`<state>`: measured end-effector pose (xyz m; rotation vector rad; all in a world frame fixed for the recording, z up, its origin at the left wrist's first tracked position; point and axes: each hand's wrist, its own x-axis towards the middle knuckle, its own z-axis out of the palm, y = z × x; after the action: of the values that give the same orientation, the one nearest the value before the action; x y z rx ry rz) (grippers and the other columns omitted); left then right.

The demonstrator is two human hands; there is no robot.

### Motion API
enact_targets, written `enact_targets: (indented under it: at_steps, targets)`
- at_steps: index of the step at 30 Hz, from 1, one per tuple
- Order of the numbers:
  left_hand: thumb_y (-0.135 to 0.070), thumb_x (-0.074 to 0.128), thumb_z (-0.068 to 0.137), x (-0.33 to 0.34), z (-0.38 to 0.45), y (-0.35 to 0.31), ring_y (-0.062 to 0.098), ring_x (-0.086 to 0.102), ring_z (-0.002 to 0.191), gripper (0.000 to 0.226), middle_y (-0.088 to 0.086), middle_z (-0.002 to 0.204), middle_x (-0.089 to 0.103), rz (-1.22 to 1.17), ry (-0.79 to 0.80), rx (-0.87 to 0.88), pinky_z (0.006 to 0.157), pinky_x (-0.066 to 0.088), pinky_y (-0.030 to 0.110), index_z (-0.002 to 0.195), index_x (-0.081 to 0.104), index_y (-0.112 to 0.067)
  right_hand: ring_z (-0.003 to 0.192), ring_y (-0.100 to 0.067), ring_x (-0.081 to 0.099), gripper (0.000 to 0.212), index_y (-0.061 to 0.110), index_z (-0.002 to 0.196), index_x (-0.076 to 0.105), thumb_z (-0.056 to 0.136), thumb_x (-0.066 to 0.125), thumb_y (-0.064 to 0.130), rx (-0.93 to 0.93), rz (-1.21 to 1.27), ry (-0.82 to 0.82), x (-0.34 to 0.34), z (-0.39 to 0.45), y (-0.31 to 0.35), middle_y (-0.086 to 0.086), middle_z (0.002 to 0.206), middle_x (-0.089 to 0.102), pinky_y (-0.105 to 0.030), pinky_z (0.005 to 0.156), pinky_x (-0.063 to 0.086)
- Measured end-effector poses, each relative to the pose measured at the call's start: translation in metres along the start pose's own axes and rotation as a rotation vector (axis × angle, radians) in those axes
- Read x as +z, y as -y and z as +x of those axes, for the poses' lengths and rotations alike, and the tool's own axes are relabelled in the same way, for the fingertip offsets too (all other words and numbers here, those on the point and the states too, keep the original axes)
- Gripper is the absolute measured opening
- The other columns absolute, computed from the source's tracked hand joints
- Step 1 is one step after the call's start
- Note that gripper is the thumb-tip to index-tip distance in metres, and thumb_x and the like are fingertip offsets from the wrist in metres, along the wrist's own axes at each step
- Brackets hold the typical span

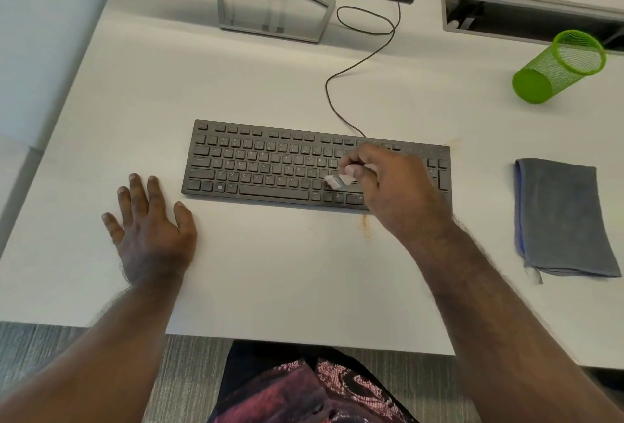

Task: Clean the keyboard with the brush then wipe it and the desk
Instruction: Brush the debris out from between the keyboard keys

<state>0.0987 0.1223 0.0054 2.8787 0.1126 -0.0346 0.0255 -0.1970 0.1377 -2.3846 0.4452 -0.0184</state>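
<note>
A black wired keyboard (263, 166) lies in the middle of the white desk (270, 270). My right hand (395, 186) is over the keyboard's right part, shut on a small white brush (337, 181) whose bristles touch the keys near the lower right letter rows. The hand hides most of the brush handle and some of the keys. My left hand (152, 230) rests flat on the desk, fingers spread, just left of the keyboard's front corner. A folded grey cloth (564, 216) lies on the desk at the right.
A monitor on a grey stand (275, 8) is at the back, with the keyboard cable (354, 64) looping toward it. A green mesh cup (560, 66) lies tipped at the back right. A cable tray slot (526, 13) is behind it. Brownish stains (365, 225) mark the desk below the keyboard.
</note>
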Motion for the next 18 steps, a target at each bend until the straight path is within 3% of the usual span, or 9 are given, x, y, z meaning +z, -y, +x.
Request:
enact_targets:
  at_steps: [4, 7, 12, 15, 18]
  targets:
    - [-0.045, 0.027, 0.095, 0.000, 0.000, 0.000, 0.029, 0.009, 0.157, 0.072, 0.008, 0.171, 0.013, 0.003, 0.000, 0.004, 0.125, 0.003, 0.057, 0.160, 0.025, -0.013, 0.084, -0.002, 0.065, 0.012, 0.034, 0.100, 0.064, 0.096, 0.058, 0.025, -0.081, 0.067, 0.044, 0.011, -0.001, 0.005, 0.017, 0.092, 0.071, -0.037, 0.074, 0.057]
    - [-0.045, 0.027, 0.096, 0.000, 0.000, -0.001, 0.029, 0.009, 0.157, 0.072, 0.008, 0.171, 0.013, 0.005, 0.004, 0.005, 0.126, 0.003, 0.056, 0.161, 0.024, -0.014, 0.061, 0.010, 0.057, 0.010, 0.035, 0.098, 0.064, 0.098, 0.057, 0.028, -0.033, -0.014, 0.095, 0.016, 0.000, 0.001, 0.017, 0.090, 0.071, -0.024, 0.059, 0.048]
    - [-0.045, 0.027, 0.096, -0.001, -0.001, 0.000, 0.028, 0.008, 0.158, 0.072, 0.007, 0.171, 0.012, 0.011, 0.006, 0.005, 0.126, 0.002, 0.056, 0.161, 0.023, -0.014, 0.052, 0.010, 0.052, 0.011, 0.030, 0.101, 0.065, 0.099, 0.055, 0.028, 0.015, 0.043, -0.087, 0.012, 0.009, 0.006, 0.015, 0.084, 0.068, -0.006, 0.045, 0.030]
    - [-0.045, 0.027, 0.096, -0.001, -0.001, 0.000, 0.029, 0.009, 0.157, 0.072, 0.008, 0.171, 0.012, 0.004, 0.003, 0.006, 0.126, 0.003, 0.056, 0.161, 0.023, -0.014, 0.044, 0.001, 0.049, 0.012, 0.031, 0.102, 0.063, 0.100, 0.051, 0.032, 0.033, 0.007, -0.085, 0.023, 0.011, 0.009, 0.012, 0.079, 0.067, -0.014, 0.043, 0.033]
    - [-0.045, 0.027, 0.096, 0.000, -0.001, -0.001, 0.028, 0.008, 0.158, 0.072, 0.007, 0.171, 0.012, 0.006, 0.005, 0.003, 0.126, 0.003, 0.056, 0.161, 0.023, -0.015, 0.058, -0.002, 0.058, 0.014, 0.031, 0.100, 0.063, 0.100, 0.049, 0.032, 0.076, -0.036, -0.021, 0.029, 0.013, 0.008, 0.014, 0.089, 0.069, -0.023, 0.050, 0.047]
